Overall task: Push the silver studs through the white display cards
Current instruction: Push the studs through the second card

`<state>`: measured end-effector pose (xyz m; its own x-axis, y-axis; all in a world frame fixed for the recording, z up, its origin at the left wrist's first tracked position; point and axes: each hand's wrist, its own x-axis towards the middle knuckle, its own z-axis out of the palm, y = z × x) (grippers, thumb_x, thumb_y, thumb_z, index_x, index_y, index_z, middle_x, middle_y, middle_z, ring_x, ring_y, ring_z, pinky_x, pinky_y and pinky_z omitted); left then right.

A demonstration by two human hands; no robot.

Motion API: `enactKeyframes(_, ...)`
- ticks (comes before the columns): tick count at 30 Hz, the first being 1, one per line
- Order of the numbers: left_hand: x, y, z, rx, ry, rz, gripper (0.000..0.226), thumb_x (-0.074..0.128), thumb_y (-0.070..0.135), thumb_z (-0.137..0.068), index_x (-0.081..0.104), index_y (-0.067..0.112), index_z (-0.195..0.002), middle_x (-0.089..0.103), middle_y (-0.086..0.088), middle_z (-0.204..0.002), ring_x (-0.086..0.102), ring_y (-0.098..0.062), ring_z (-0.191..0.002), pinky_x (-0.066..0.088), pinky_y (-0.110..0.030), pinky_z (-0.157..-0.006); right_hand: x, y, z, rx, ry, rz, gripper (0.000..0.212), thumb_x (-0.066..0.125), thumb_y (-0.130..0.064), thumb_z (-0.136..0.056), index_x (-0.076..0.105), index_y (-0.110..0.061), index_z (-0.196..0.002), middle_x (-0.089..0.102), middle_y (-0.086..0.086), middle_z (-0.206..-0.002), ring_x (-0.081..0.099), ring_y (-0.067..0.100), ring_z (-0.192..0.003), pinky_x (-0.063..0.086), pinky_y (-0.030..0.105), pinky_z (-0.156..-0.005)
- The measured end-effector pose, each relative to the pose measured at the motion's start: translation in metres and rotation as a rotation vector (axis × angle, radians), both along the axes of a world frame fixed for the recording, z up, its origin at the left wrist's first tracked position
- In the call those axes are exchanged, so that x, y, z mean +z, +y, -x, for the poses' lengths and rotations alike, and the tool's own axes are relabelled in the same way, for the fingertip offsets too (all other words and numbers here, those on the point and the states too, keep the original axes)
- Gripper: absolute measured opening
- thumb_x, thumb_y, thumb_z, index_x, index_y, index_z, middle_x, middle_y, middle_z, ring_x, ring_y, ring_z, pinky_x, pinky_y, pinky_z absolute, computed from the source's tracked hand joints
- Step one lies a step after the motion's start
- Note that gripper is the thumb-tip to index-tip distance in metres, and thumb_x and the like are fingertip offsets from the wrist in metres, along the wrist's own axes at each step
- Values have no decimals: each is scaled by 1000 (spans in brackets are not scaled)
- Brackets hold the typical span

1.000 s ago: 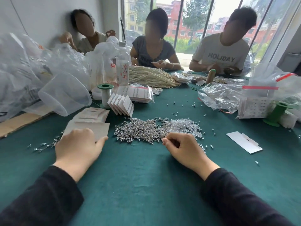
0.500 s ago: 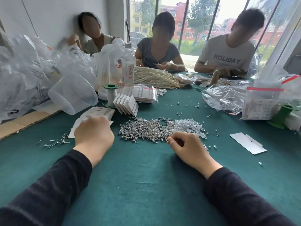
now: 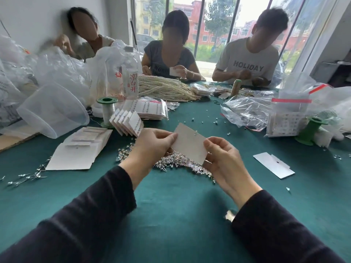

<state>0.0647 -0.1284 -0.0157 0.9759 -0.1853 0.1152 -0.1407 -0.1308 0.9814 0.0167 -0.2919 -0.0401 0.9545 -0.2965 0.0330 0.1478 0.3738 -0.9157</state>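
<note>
Seemingly card: left hand, right hand.

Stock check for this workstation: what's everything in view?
white display card: one, white, held above the stud pile
stud pile: one, silver, beneath the card
loose studs: scattered, silver, left table edge
blank cards: one stack, white, left of pile
fanned cards: one row, white, behind pile
tub: one, clear, tipped, far left
left spool: one, green, beside tub
right spool: one, green, far right
pearl strands: one bundle, cream, far side
bags: several, clear, both sides
lone card: one, white, right
table: one, green, under everything
people: three, seated opposite
left hand: pinches card's left edge
right hand: holds card's right edge
</note>
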Motion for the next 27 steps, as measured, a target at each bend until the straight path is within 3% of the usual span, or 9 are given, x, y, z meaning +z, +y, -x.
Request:
enactKeyframes(3, -15, 10, -16, -67, -479, -768, 62, 67, 39, -79, 47, 19, -133, 63, 3, -117, 53, -12, -111, 37, -25, -96, -2, -15, -6, -244, 4, 203, 14, 58, -7, -87, 56, -17, -78, 59, -4, -69, 55, 10, -59, 46, 27, -53)
enactKeyframes(4, -18, 13, -20, -144, -516, -954, 69, 65, 40, -80, 35, 25, -141, 51, 6, -134, 38, -14, -127, 24, -31, -104, -2, -20, -8, -323, -6, 255, 15, 58, -8, -87, 56, -19, -77, 59, -6, -69, 54, 8, -60, 44, 25, -53)
enactKeyframes(6, -23, 12, -25, -284, -470, -1121, 67, 56, 34, -86, 22, 37, -143, 30, 15, -149, 14, -9, -140, 1, -39, -111, -3, -24, -12, -418, -31, 343, 15, 60, -9, -86, 57, -21, -77, 59, -9, -67, 54, 1, -57, 43, 18, -51)
enactKeyframes(9, -31, 4, -31, -344, -452, -1099, 50, 51, 27, -91, 36, 41, -136, 35, 20, -145, 16, -4, -139, -10, -46, -112, -6, -23, -18, -448, -63, 425, 14, 62, -11, -85, 58, -21, -76, 61, -9, -65, 52, -4, -52, 41, 13, -46)
enactKeyframes(12, -34, 1, -33, -262, -585, -1056, 29, 56, 31, -88, 60, 36, -116, 55, 18, -126, 37, -5, -128, -2, -43, -112, -10, -20, -22, -450, -31, 426, 13, 62, -13, -85, 59, -21, -75, 60, -9, -65, 51, -3, -50, 39, 14, -45)
enactKeyframes(15, -39, 2, -28, -118, -719, -933, 14, 62, 31, -83, 70, 30, -95, 67, 13, -103, 52, -11, -109, 13, -33, -106, -15, -16, -23, -418, 5, 387, 11, 62, -14, -85, 60, -20, -76, 59, -9, -64, 50, 0, -52, 38, 15, -45)
enactKeyframes(20, -38, 7, -28, 45, -704, -696, 11, 72, 26, -76, 75, 17, -81, 72, -2, -90, 59, -21, -92, 40, -41, -93, -14, -10, -19, -386, -56, 470, 13, 63, -13, -84, 60, -20, -75, 59, -7, -63, 49, -1, -50, 38, 15, -46)
enactKeyframes(24, -44, 15, -28, 76, -754, -672, 16, 65, 23, -83, 73, 9, -79, 70, -5, -84, 58, -24, -86, 44, -41, -87, -12, -6, -16, -373, -64, 491, 13, 63, -12, -84, 60, -20, -75, 59, -5, -63, 50, 0, -51, 38, 15, -46)
enactKeyframes(27, -41, 13, -26, 94, -747, -653, 29, 50, 26, -90, 59, 9, -69, 60, -6, -74, 51, -25, -79, 40, -37, -78, -10, -5, -14, -372, -70, 480, 13, 63, -11, -84, 59, -20, -75, 58, -5, -63, 49, 1, -51, 38, 16, -46)
